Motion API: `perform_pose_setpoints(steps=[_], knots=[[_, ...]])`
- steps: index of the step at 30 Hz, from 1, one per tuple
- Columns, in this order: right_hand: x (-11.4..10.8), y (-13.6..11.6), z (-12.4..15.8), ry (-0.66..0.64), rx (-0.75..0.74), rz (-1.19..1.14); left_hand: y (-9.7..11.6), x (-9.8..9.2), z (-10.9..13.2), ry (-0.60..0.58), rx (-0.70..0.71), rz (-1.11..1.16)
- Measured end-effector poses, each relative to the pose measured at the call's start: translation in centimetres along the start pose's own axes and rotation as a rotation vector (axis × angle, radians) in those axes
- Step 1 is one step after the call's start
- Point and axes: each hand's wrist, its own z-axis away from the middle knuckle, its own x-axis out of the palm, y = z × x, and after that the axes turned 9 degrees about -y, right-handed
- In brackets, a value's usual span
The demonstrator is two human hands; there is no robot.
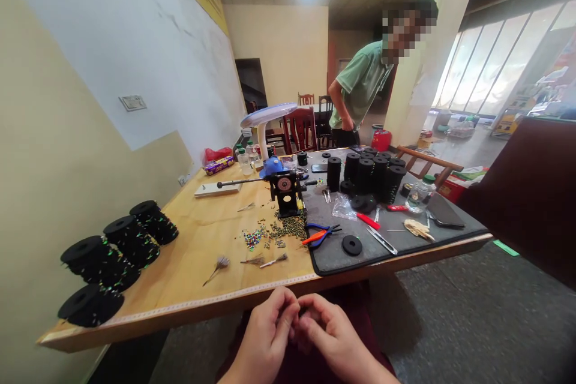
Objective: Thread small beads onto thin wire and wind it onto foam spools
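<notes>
My left hand [267,333] and my right hand [328,333] meet in front of my lap, just below the front edge of the wooden table [193,264]. The fingertips of both hands are pinched together around something too small to make out. On the table straight ahead lie a few small feather-like tufts [265,261], a scatter of coloured beads [252,237] and a heap of small brass pieces [288,229]. A black hand-cranked device [285,191] stands behind them.
Black spools [117,246] sit at the table's left end. A grey mat [387,234] holds pliers [320,234], scissors, a black disc [351,245] and stacked black spools [369,174]. A lamp [265,120] stands behind. A person in a green shirt [360,90] leans at the far end.
</notes>
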Motion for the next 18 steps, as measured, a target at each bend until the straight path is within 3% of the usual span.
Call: perform_pose_setpoints(steps=[8,13,15,18], knots=[[0.1,1.9,-0.1,0.065,0.078,0.218,-1.2,-1.1,-1.0,-0.018,-0.003,-0.170],[-0.6,4.1,-0.8,0.194,0.180,-0.091,-3.2,-3.6,-4.9,0.149,0.021,-0.587],[-0.9,4.9,-1.1,0.242,0.212,-0.185,-4.2,-4.1,-6.5,0.131,-0.077,-0.845],[-1.2,5.5,-1.1,0.276,0.228,-0.262,-5.5,-4.0,-8.2,0.110,-0.168,-0.967]])
